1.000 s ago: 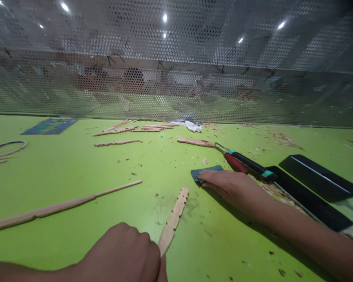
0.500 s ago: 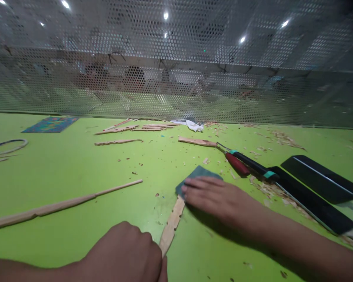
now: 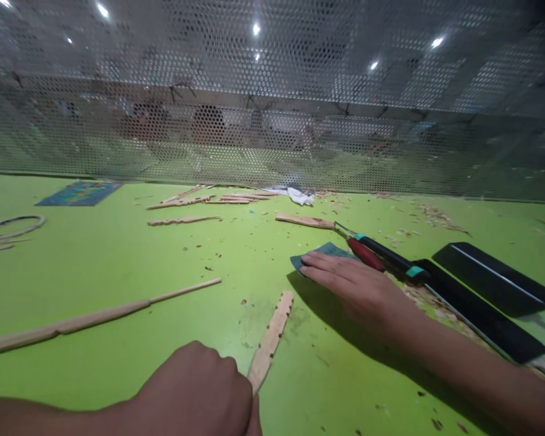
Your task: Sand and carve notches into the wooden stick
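The notched wooden stick [image 3: 270,339] slants over the green table [image 3: 172,327], its free end pointing to 1 o'clock. The left hand [image 3: 195,390] is closed in a fist around its lower end, at the stick's 7 o'clock. The right hand [image 3: 361,290], at 2 o'clock from the stick, holds the dark green sheet [image 3: 327,250] beneath close-set, nearly straight fingers; its thumb is hidden.

Half a second ago the sheet covered the stick's tip; now sheet and hand have moved off towards 2 o'clock, and the notched end shows whole. The left hand keeps its grip, almost unmoved.

Farther out, a long tapered stick [image 3: 104,315] lies at 9 to 10 o'clock from the notched one. Several carved sticks [image 3: 184,220] lie at 11 o'clock, with a patterned sheet [image 3: 79,193] and a ring [image 3: 13,227] beyond at 10. Towards 12 to 1 are a wooden handle [image 3: 304,220] and a crumpled white tissue [image 3: 301,196]. A red handle [image 3: 366,253] and a black handle [image 3: 388,257] lie at 1 to 2 o'clock, near wood shavings [image 3: 429,303]. Dark blades [image 3: 481,315] lie nearer 3. Perforated mesh [image 3: 254,133] stands at 12.
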`<state>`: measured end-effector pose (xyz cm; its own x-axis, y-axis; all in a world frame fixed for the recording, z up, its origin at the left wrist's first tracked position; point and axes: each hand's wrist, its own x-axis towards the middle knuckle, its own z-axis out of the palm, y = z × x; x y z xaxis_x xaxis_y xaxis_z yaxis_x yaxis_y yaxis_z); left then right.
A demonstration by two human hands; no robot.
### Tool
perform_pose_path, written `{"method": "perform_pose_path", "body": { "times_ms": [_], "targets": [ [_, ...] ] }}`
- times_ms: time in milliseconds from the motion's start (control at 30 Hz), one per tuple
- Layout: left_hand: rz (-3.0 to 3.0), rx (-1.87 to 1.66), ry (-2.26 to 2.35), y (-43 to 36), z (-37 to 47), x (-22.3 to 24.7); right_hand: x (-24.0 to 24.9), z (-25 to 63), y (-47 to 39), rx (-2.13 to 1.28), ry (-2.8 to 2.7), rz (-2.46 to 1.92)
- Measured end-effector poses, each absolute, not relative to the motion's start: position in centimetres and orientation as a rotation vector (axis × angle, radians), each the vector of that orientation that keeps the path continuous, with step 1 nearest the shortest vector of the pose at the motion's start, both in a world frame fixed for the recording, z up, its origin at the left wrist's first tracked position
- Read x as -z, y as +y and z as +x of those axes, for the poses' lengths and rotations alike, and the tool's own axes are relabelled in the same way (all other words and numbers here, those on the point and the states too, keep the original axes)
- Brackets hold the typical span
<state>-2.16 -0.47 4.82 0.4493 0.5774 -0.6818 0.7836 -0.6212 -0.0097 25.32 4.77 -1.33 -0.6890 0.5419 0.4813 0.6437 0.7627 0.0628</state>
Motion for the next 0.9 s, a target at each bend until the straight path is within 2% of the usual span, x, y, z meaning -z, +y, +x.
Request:
{"method": "perform_pose_path", "body": {
  "times_ms": [333,533,900],
  "targets": [
    [2.405,0.945,1.191,-0.7,-1.6,-5.5,0.9,22.9,3.6,0.087,-2.673,-0.724],
    [2.358,0.923,1.209,-1.2,-1.7,-5.9,2.1,24.5,5.1,0.119,-2.553,-0.942],
    [2.409,0.924,1.199,-1.3,-2.1,-5.1,2.1,25.1,6.0,0.197,-2.572,-0.946]
  ]
}}
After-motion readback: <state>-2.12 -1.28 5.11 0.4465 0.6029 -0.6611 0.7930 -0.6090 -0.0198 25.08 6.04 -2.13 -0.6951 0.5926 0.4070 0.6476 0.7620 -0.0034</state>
